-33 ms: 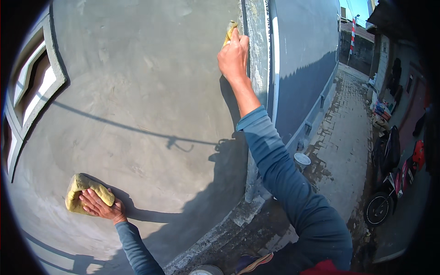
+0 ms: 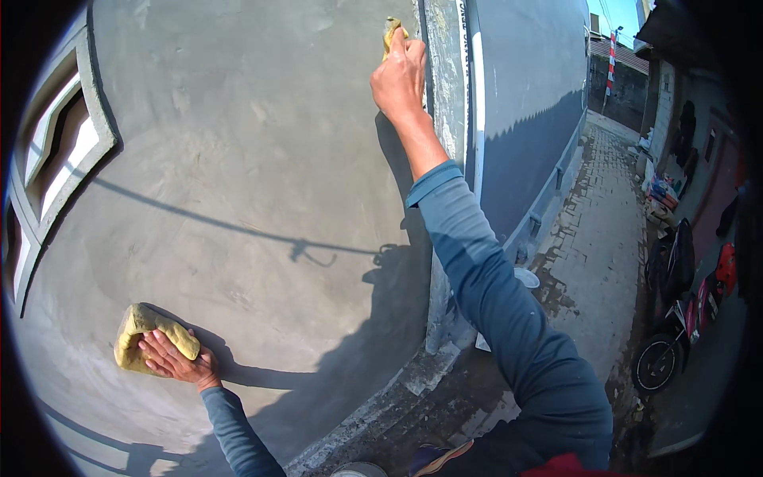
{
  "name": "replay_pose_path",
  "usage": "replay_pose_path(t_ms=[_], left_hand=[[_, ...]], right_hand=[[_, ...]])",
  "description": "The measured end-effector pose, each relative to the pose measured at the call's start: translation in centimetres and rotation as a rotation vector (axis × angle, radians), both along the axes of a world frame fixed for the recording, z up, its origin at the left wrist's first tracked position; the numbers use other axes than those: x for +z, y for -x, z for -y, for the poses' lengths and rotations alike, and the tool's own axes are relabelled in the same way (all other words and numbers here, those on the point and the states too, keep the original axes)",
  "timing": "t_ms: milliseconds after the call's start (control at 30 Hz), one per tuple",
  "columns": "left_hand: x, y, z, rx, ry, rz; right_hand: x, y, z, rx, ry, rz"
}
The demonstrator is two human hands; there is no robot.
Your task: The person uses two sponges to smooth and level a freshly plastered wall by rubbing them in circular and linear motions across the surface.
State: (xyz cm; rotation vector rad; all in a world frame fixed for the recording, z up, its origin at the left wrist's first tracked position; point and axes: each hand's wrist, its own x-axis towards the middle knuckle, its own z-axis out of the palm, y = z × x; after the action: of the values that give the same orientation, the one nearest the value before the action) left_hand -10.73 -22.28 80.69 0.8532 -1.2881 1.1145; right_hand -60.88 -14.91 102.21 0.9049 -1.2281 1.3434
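My right hand [image 2: 401, 75] grips a small piece of yellow sponge [image 2: 393, 30], held high on the grey plastered wall [image 2: 238, 119] beside a rough, pale vertical edge [image 2: 441, 95]. Its fingers are bent around the piece. Lower left, my left hand [image 2: 179, 358] presses a larger, folded yellow sponge [image 2: 139, 338] against the same wall, fingers over it and thumb side partly hidden by it. At the far left are white-framed openings [image 2: 63, 135] in the wall. Shadows of my arms and of a line fall across the plaster.
A paved alley [image 2: 588, 207] runs away on the right, past a blue-grey wall [image 2: 524, 71]. A parked motorbike [image 2: 675, 326] and piled sacks [image 2: 660, 191] line its right side. A white bucket [image 2: 526, 278] sits near the wall's foot, partly behind my right arm.
My right hand and forearm have moved slightly up and left along the wall with the sponge piece. My left hand and the larger sponge stay almost in place.
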Motion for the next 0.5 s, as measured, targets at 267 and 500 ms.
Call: replay_pose_path(t_ms=[267, 500], left_hand=[[-0.7, -0.2, 0.1, 0.017, -0.046, -0.004], [-0.9, -1.1, 0.6, 0.034, -0.051, -0.009]], right_hand=[[-16.3, 1.5, 1.1, -0.093, -0.666, 0.581], [0.2, -2.8, 2.6, 0.325, -0.088, 0.776]])
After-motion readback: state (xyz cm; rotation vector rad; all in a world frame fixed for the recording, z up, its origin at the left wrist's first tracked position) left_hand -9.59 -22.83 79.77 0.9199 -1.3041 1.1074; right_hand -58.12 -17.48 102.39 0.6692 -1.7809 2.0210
